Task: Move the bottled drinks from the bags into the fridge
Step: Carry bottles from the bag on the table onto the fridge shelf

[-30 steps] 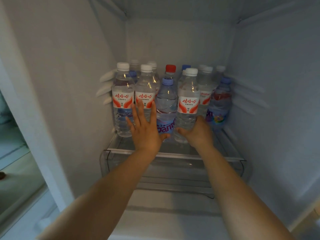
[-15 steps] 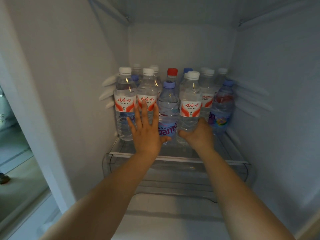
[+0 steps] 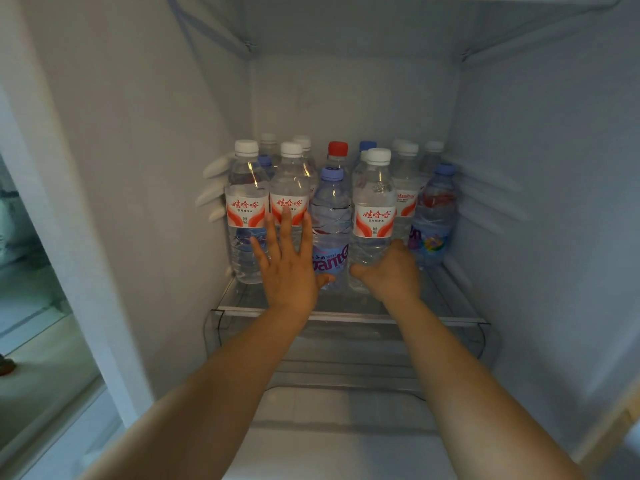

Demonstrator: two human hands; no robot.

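Several water bottles stand upright on the glass fridge shelf (image 3: 349, 310). In the front row, two white-capped bottles with red-and-white labels (image 3: 246, 209) (image 3: 290, 188) stand on the left. To their right are a blue-capped bottle (image 3: 330, 216) and another white-capped one (image 3: 374, 216). My left hand (image 3: 287, 261) is flat, fingers spread, pressed against the second white-capped bottle, its thumb touching the blue-capped one. My right hand (image 3: 391, 271) wraps the lower part of the right white-capped bottle. More bottles, one red-capped (image 3: 337, 148), stand behind.
White fridge walls close in on both sides, with shelf rails (image 3: 214, 188) on the left wall. A clear drawer (image 3: 346, 355) sits below the shelf. A blue-capped bottle with a colourful label (image 3: 433, 220) stands at the right end. The front strip of the shelf is bare.
Both hands stay on the front-row bottles. The view has tilted slightly, so the bottles sit a little lower in frame. The bottles have hardly shifted.
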